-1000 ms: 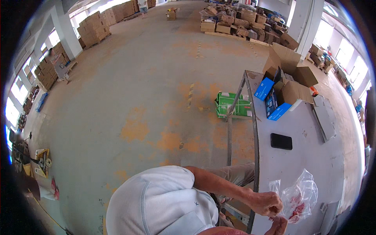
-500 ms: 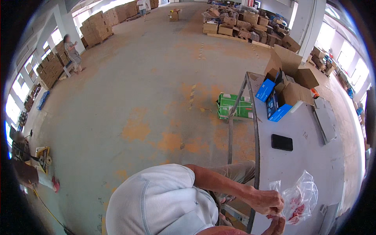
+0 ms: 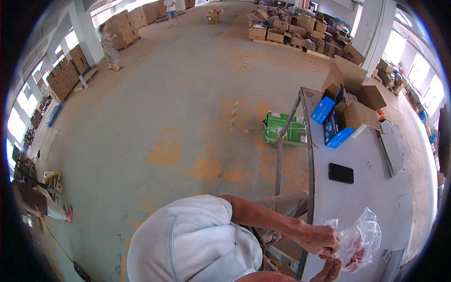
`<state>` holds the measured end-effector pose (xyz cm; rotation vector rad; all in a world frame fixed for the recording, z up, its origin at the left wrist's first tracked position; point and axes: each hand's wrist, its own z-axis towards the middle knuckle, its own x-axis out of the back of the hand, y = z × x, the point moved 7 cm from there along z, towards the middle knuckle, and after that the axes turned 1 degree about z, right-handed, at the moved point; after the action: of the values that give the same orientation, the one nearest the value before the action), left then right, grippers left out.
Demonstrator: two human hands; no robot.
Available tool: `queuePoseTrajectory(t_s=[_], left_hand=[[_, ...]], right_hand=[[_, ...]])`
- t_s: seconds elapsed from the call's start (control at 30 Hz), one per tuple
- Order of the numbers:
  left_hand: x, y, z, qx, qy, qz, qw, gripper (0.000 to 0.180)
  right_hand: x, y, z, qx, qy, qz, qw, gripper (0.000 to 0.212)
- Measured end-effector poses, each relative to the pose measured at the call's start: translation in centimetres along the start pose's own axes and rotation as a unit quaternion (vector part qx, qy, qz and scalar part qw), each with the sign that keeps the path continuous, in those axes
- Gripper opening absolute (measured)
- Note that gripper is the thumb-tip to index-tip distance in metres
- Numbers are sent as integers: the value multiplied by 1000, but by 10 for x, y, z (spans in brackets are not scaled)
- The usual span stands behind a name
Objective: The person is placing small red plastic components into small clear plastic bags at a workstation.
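My left hand [image 3: 322,240] is bent over at the table's near edge, its fingers pinched together. Just below it, the thumb and fingers of my right hand [image 3: 330,270] close toward the same spot. Something small and reddish seems to show between the fingertips, too hidden to name. Right beside both hands lies a crumpled clear plastic bag [image 3: 369,235] with small red pieces [image 3: 356,256] inside. A black phone [image 3: 341,173] rests flat on the table [image 3: 376,197], beyond the hands.
An open cardboard box [image 3: 359,113] and blue printed boxes [image 3: 339,137] stand at the table's far end, beside a grey flat panel [image 3: 392,148]. A green strapped package [image 3: 293,128] sits by the table leg. People and stacked cartons [image 3: 120,30] are farther off.
My hands stay together by the bag, with only slight finger movement. A person at the far left has walked rightward and away. The whole view has shifted a little.
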<state>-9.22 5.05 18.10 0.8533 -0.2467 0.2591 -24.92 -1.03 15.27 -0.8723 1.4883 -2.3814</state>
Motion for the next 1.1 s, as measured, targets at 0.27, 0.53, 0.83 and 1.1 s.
queuePoseTrajectory(t_s=[0.27, 0.53, 0.83, 1.1], left_hand=[[1, -9, -6, 7, 5, 21, 1000, 16], [4, -11, -8, 23, -4, 27, 999, 18], [5, -16, -10, 32, 2, 42, 999, 16], [14, -10, -12, 35, 11, 43, 998, 10]], right_hand=[[-1, 19, 1, -38, -24, 1, 999, 19], [-9, 13, 6, -33, -12, 61, 998, 20], [-11, 19, 10, -57, -16, 86, 995, 18], [-10, 31, 13, -38, -8, 75, 996, 10]])
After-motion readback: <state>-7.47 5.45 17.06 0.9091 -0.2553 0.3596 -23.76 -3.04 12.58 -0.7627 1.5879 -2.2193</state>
